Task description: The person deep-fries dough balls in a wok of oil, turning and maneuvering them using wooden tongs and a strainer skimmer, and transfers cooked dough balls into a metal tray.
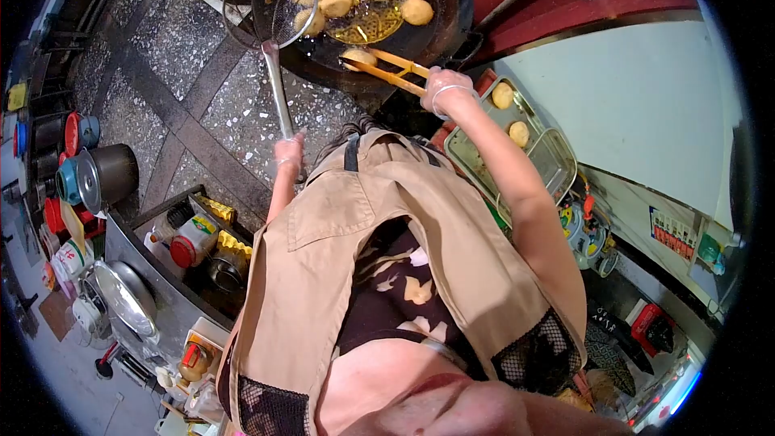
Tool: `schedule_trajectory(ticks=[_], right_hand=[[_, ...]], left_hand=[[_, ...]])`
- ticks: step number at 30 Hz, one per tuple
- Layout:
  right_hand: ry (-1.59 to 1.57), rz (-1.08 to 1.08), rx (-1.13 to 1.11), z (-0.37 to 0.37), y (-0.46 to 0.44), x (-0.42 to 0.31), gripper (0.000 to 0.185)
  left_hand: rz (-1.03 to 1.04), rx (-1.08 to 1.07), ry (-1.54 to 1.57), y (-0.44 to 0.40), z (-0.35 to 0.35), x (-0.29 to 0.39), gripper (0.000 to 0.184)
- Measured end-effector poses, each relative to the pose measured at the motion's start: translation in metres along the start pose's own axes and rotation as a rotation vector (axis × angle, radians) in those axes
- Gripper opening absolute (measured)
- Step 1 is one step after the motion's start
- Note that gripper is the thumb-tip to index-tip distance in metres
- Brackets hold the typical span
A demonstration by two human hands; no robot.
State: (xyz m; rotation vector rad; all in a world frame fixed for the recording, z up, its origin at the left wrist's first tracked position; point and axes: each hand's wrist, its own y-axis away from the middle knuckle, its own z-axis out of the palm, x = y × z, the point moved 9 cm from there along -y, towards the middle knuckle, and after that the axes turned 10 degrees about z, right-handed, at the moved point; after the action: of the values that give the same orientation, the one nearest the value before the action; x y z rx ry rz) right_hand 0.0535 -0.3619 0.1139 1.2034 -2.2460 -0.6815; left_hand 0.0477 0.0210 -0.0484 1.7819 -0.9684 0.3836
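Apron: tan cloth (315, 218), nearest the camera, behind the wok.
Left hand (288, 153): fingers closed around a long-handled round metal strainer (278, 89), its hoop over the left side of the wok.
Right hand (448, 90): pinching long wooden tongs (387, 76), tips at a round golden dough piece (361, 59) inside the wok's near edge.
Wok (454, 8): black, wide, holding more golden pieces (335, 2) in oil.
Tray (462, 160): metal, rectangular, right of the wok, bearing two pieces (502, 96).

Strong fisheye distortion bends everything toward black corners, the view ringed by a dark circle. Light is moderate and indoor; the pale flat panel (630, 105) looks bright, a bluish-white glowing strip (688, 391) glares lower right (small but intense), and the speckled grey floor (194, 73) looks dimmer.
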Motion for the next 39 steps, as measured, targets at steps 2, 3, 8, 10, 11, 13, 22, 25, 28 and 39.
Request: schedule_trajectory(ticks=[2,3,8,10,11,13,22,25,28,39], right_hand=[[0.007,0.006,-0.018,0.000,-0.001,0.001,0.037],[0.008,0.005,-0.018,0.000,-0.001,0.001,0.037],[0.001,-0.014,-0.013,-0.003,-0.001,0.002,0.038],[0.008,-0.024,-0.023,-0.006,0.000,0.003,0.039],[0.015,-0.032,-0.032,-0.007,0.000,0.003,0.039],[0.017,-0.038,-0.027,-0.005,-0.005,0.005,0.039],[0.044,-0.122,-0.026,-0.006,-0.022,0.005,0.039],[0.060,-0.149,0.002,-0.005,-0.027,0.005,0.038],[0.057,-0.156,0.007,-0.006,-0.031,0.005,0.039],[0.047,-0.144,-0.043,-0.013,-0.031,0.004,0.038]], left_hand=[[-0.019,-0.020,0.174,-0.001,0.012,-0.005,0.041],[-0.020,-0.018,0.175,0.000,0.015,-0.002,0.041],[-0.055,0.022,0.173,0.007,0.021,0.007,0.041],[-0.060,0.038,0.167,0.011,0.020,0.014,0.041],[-0.064,0.054,0.161,0.012,0.020,0.015,0.041],[-0.063,0.056,0.165,0.013,0.022,0.018,0.041],[-0.053,0.086,0.197,0.022,0.025,0.031,0.040],[-0.052,0.081,0.184,0.023,0.026,0.030,0.040],[-0.045,0.087,0.156,0.014,0.029,0.022,0.040],[-0.027,0.105,0.133,0.009,0.037,0.020,0.042]])
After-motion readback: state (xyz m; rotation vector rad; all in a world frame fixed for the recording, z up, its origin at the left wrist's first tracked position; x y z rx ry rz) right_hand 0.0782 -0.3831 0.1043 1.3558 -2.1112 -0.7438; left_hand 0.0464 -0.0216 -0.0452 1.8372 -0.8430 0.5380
